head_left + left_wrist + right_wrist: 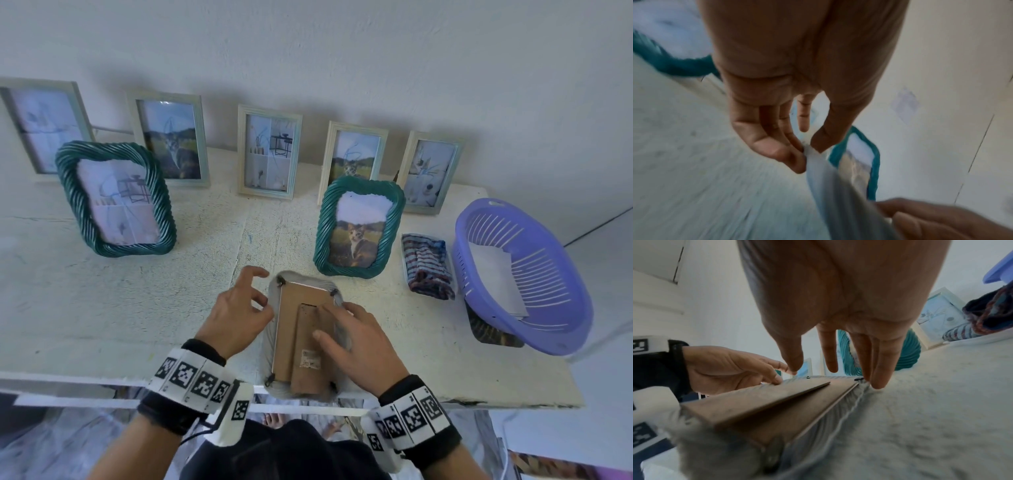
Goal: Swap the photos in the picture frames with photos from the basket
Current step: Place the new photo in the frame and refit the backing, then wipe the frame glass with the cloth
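Face-down frame (303, 337) sits at the near edge of the table (120, 308), between our two hands, cardboard backing (291, 329) and folded easel leg (308, 349) facing up. Small dark turn clips at the corners: top left (281, 281), top right (334, 293), bottom left (270, 378).

Left hand (239, 315) is at the frame's left edge, fingers loosely curled and spread. The left wrist view shows fingertips and thumb closing on a pale edge, but it's blurred, so we can't tell if that is a real pinch or just contact. Right hand (356, 337) lies flat with fingers straight, index on the backing, outer fingertips (878, 382) down by the top right clip; it grips nothing.

Our read of the step: freeing or re-seating the backing. To do it well:
- keep the right hand pressing flat so the frame doesn't slide off the near edge
- rotate every clip fully clear before lifting
- lift the backing from one edge, not by the easel leg
- watch the glass below, hidden here

Replacement photos (496, 277) lie in the purple basket (561, 329) at far right, well apart from the frame.

Writing: a small sticker (310, 359) on the easel leg, print too small to read. No brand visible anywhere.
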`<state>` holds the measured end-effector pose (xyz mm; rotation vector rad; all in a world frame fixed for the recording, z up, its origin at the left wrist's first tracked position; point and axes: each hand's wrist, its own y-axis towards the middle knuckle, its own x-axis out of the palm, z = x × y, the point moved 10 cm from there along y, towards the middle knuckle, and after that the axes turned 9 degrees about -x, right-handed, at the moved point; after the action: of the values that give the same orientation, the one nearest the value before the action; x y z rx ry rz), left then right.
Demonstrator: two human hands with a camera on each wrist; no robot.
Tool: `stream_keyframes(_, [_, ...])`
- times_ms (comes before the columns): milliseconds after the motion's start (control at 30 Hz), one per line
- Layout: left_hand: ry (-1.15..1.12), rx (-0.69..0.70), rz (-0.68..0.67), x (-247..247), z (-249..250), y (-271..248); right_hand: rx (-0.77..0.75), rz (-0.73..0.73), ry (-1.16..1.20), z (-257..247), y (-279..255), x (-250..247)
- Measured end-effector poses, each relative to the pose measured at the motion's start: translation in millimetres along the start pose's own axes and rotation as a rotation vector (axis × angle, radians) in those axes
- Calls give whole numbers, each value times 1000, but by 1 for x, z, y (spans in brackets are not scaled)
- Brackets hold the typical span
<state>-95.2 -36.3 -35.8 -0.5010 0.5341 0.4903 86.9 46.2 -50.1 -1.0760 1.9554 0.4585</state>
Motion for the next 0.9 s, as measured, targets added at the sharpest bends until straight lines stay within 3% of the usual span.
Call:
stream_keyframes(100, [-48, 56, 56, -27, 28, -18, -12, 82, 174, -11, 0, -13])
stream_keyframes(167, [-120, 114, 38, -32, 57, -32, 30, 131, 422, -16, -5, -24])
stream_keyframes(233, [-257, 196, -95, -21, 87, -45, 38, 175, 647, -23, -10, -37])
stream_keyframes(300, [-402, 249, -320, 3, 106, -53, 15, 209, 732, -25, -18, -52])
stream_keyframes(333, [-435, 249, -393, 14, 106, -53, 17, 222, 713, -22, -22, -58])
stream_keyframes(400, [-336, 248, -370, 29, 92, -41, 51, 256, 588, -6, -31, -66])
stream_keyframes(500, [27, 298, -231, 43, 63, -19, 153, 322, 487, 30, -43, -70])
stream_keyframes(600, [285, 295, -294, 62, 35, -9, 262, 363, 450, 59, -48, -61])
stream_keyframes(733, [484, 266, -341, 74, 10, -5, 282, 289, 269, 71, -39, -45])
stream_keyframes(900, [538, 236, -310, 68, 0, -3, 252, 166, -149, 63, -25, -35])
